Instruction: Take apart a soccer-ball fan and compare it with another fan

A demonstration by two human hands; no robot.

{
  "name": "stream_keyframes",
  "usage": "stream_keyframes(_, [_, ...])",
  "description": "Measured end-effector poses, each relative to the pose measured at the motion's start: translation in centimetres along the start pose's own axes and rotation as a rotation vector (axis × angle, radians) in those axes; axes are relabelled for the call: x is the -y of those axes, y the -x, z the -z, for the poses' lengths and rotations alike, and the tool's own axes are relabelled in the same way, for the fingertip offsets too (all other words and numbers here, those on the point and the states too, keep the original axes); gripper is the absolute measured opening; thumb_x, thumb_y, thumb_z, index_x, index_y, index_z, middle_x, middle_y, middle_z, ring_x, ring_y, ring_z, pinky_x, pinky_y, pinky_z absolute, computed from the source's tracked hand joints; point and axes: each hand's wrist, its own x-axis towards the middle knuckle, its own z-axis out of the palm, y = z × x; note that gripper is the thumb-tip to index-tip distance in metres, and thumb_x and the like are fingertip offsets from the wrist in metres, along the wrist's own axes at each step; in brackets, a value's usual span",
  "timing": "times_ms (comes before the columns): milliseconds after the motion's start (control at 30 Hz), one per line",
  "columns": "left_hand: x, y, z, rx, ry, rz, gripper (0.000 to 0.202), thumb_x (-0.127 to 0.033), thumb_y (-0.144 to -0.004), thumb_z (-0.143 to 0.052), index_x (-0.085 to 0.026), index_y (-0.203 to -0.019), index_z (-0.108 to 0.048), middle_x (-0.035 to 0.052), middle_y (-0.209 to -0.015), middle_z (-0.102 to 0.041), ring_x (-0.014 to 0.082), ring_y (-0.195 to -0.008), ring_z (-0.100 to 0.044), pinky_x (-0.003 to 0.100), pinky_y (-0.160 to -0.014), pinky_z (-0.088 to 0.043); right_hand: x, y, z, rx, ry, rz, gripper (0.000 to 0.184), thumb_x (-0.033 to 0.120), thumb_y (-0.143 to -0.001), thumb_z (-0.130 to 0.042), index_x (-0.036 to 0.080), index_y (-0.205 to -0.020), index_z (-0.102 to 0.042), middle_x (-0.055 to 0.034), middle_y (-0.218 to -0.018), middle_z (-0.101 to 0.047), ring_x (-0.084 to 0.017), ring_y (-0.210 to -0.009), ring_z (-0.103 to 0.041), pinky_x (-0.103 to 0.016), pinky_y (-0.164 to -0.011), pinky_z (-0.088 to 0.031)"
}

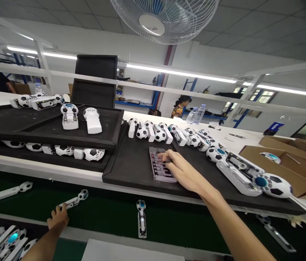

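- Our left hand [58, 216] reached down to the green belt [109, 214] at near left, fingers closing in a pinch on the handle end of a slim football-headed fan part [74, 200]; a similar part [11, 191] lay well to its left.
- A third part [141, 218] sat lengthwise on the belt between our two arms, untouched.
- Our right hand [181, 170] stretched to the far black foam tray [133, 163], fingers loosely spread and resting on a small sheet of strip labels [159, 168], index tip pressing its far edge.
- We judged this the pick-up step: one hand taking a part, the other working a label free.
- The next move called for peeling one strip cleanly and bringing it to the part.
- Right of the sheet, finished football fans [250, 175] lay in a row, beside cardboard boxes [285, 159].
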Motion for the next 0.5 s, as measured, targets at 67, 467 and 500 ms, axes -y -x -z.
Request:
stream_keyframes(67, [0.0, -0.8, 0.5, 0.051, -0.048, -0.033, 0.057, -0.013, -0.084, -0.042, -0.023, -0.140, -0.048, 0.0146, -0.147, -0.052, 0.0316, -0.136, -0.047, 0.046, -0.097, -0.043, 0.1, 0.0, 0.0, -0.004, 0.003, -0.011, 0.012, 0.020, -0.092, -0.039, 0.027, -0.093, -0.049, -0.0065, -0.126, -0.064, -0.027, -0.129, -0.050, -0.043, -0.097, -0.044])
stream_keyframes(467, [-2.4, -1.0, 0.2, 0.171, -0.216, -0.285, 0.051, -0.005, -0.086, -0.041, -0.016, -0.133, -0.060, 0.0192, -0.138, -0.058, 0.0318, -0.124, -0.058, 0.045, -0.098, -0.040, 0.5, 0.2, 0.0, 0.012, 0.006, -0.068, 0.011, 0.023, -0.095, -0.037, 0.027, -0.092, -0.048, -0.0070, -0.132, -0.061, -0.026, -0.132, -0.048, -0.045, -0.100, -0.042])
stream_keyframes(500, [-2.6, -0.9, 0.2, 0.186, -0.209, -0.308, 0.053, -0.005, -0.086, -0.040, -0.016, -0.135, -0.058, 0.0180, -0.138, -0.059, 0.0303, -0.123, -0.058, 0.043, -0.098, -0.040, 0.5, 0.2, 0.0, 0.009, 0.003, -0.061, 0.011, 0.022, -0.095, -0.038, 0.027, -0.092, -0.048, -0.0071, -0.131, -0.061, -0.026, -0.132, -0.049, -0.045, -0.100, -0.043])
